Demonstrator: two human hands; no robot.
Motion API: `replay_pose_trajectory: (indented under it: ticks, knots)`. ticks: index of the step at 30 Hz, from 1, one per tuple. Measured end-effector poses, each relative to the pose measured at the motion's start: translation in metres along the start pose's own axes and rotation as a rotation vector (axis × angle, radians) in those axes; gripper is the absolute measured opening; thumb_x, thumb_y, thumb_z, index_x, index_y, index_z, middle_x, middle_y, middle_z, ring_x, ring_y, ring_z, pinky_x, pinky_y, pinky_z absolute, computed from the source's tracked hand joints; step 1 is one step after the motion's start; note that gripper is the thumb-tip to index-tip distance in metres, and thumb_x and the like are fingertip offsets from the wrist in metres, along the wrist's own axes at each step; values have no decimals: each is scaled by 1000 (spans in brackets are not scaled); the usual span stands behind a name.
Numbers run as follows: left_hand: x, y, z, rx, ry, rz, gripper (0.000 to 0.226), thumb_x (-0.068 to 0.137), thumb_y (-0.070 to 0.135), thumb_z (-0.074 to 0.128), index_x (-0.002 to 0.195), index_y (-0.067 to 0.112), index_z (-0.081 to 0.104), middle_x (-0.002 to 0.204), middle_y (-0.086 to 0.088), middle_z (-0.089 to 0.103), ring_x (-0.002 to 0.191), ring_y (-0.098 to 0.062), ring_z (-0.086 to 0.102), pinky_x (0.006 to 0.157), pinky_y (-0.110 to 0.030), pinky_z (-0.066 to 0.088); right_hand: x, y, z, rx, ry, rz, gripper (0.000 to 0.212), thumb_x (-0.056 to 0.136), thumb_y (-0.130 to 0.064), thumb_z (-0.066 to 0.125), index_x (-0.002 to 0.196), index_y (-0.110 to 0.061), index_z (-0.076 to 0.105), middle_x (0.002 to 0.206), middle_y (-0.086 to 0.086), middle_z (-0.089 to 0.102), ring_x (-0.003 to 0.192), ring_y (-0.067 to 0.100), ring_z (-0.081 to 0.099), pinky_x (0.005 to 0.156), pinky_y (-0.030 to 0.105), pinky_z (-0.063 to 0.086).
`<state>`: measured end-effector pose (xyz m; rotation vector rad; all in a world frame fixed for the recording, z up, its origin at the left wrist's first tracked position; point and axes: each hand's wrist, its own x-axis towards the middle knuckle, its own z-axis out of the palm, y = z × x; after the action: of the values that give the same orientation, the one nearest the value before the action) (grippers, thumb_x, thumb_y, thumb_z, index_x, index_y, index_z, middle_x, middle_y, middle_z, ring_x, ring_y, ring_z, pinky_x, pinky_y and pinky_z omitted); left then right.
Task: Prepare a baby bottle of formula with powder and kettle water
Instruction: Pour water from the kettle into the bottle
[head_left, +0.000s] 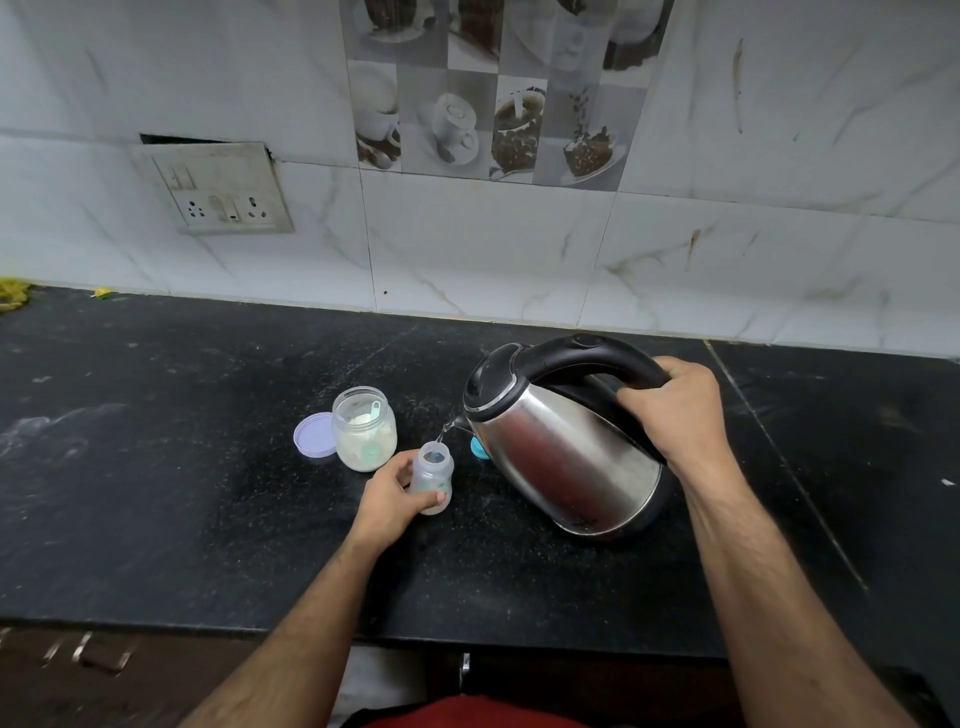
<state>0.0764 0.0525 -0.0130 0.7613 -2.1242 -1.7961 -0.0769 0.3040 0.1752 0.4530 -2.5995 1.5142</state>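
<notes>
My right hand (675, 410) grips the black handle of a steel kettle (561, 441), which is tilted to the left above the counter. A thin stream of water runs from its spout into the open mouth of a small clear baby bottle (434, 473). My left hand (395, 499) holds that bottle upright on the black counter (208, 493). Just left of the bottle stands an open jar of white powder (363, 431) with a scoop inside. Its lilac lid (313, 435) lies flat beside it.
A blue-green cap (479, 449) peeks out behind the kettle's spout side. A switch-and-socket plate (223, 189) sits on the tiled wall at the left. Yellow scraps (13, 296) lie at the counter's far left corner. The counter's front edge runs below my forearms.
</notes>
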Motion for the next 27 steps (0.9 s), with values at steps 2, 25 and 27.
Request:
replay_pose_trajectory:
  ticks: [2, 25, 27]
  knots:
    - [-1, 0, 0, 1, -1, -2, 57, 68, -1, 85, 118, 18, 63, 114, 4, 72, 111, -13, 66, 103, -32, 48, 0, 0, 0, 6, 3, 4, 9, 57, -20, 66, 66, -18, 68, 56, -2, 59, 57, 17, 53, 59, 31, 42]
    - [-3, -3, 0, -20, -16, 4, 57, 64, 0, 85, 110, 27, 64, 113, 3, 73, 110, -14, 67, 106, -40, 48, -4, -4, -4, -19, -5, -3, 11, 65, -9, 71, 63, -18, 65, 53, -3, 55, 56, 18, 52, 58, 30, 41]
    - [-4, -3, 1, -20, -19, 1, 57, 66, -2, 85, 111, 26, 64, 114, 3, 73, 111, -14, 66, 106, -40, 47, -3, -4, -4, -19, -5, -6, 10, 65, -9, 71, 63, -17, 65, 53, -2, 56, 56, 18, 52, 58, 31, 42]
